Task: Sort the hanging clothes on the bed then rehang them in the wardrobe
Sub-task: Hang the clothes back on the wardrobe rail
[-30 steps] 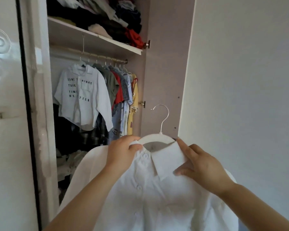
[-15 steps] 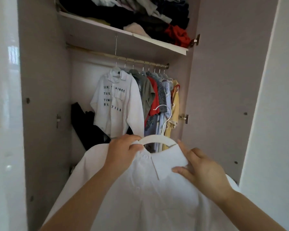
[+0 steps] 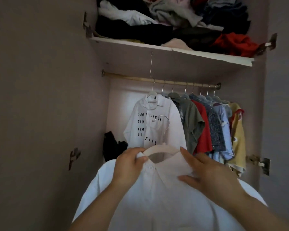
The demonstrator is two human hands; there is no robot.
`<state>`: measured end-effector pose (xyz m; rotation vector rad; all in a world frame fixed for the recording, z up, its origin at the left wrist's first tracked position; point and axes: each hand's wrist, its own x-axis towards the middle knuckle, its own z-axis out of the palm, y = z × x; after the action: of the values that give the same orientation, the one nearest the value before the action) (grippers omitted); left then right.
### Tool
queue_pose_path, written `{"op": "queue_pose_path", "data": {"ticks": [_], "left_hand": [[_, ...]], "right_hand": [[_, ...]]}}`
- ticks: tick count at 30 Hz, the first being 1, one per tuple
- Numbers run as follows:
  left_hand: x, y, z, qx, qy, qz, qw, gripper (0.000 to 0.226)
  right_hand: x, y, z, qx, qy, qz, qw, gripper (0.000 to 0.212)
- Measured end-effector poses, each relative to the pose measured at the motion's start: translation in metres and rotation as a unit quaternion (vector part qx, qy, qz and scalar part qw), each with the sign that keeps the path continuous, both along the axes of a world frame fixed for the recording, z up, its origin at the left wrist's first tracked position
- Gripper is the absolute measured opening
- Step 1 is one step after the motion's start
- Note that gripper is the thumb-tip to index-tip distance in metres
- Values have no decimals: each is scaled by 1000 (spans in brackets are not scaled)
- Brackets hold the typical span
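A plain white shirt (image 3: pixel 157 200) hangs on a white hanger (image 3: pixel 158 148) with a metal hook (image 3: pixel 163 124), held up in front of the open wardrobe. My left hand (image 3: pixel 128 164) grips the left collar and the hanger's shoulder. My right hand (image 3: pixel 205 170) pinches the right collar flap. Behind the hook, a white shirt printed with black letters (image 3: pixel 155 124) hangs on the wooden rail (image 3: pixel 157 80), with several coloured shirts (image 3: pixel 212 127) packed to its right.
The shelf (image 3: pixel 173 50) above the rail is piled with crumpled clothes (image 3: pixel 173 22). A dark garment (image 3: pixel 112 147) lies low at the wardrobe's back left. Wardrobe side walls stand on both sides, with door hinges (image 3: pixel 259 162) on the right. The rail's left stretch is bare.
The view has moved closer to the wardrobe and tilted up. The held shirt now sits directly before the lettered shirt. Both hands keep the same grip on the collar.
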<state>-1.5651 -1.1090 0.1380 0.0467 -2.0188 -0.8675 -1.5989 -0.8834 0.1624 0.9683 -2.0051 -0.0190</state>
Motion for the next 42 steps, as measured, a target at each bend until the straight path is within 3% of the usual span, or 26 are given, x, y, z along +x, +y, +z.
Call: {"op": "queue_pose_path", "data": {"ticks": [5,9,11,18,28,34,39,42], "left_hand": [[-84,-57,34,-26,32,46,998,40],[-145,-95,60,-56,19,66,996,55],[-169,-109,71,-57,8,67,996,60],[-232,-138,102,-105,1,76,992,60],[-282,-170,135,-166,8,133,977,57],[-301,-182,119,-173,-15,138,975,54],[-309,-184,96,-158,-57,133,977,52],[-310,-182,84,-151,-70,129,978,52]], "right_hand": [[-88,-64,42,-14,65,8,998,77],[-130,-112,82,-24,71,-38,996,76],[-155,-133,99,-15,21,-57,998,72],[-237,-206,163,-27,-5,-86,996,69],[-313,-266,245,-67,27,-85,994,43],[-351,-290,232,-59,9,-97,993,39],[-366,-310,206,-59,29,-91,994,56],[-357,-304,195,-42,40,-81,995,51]]}}
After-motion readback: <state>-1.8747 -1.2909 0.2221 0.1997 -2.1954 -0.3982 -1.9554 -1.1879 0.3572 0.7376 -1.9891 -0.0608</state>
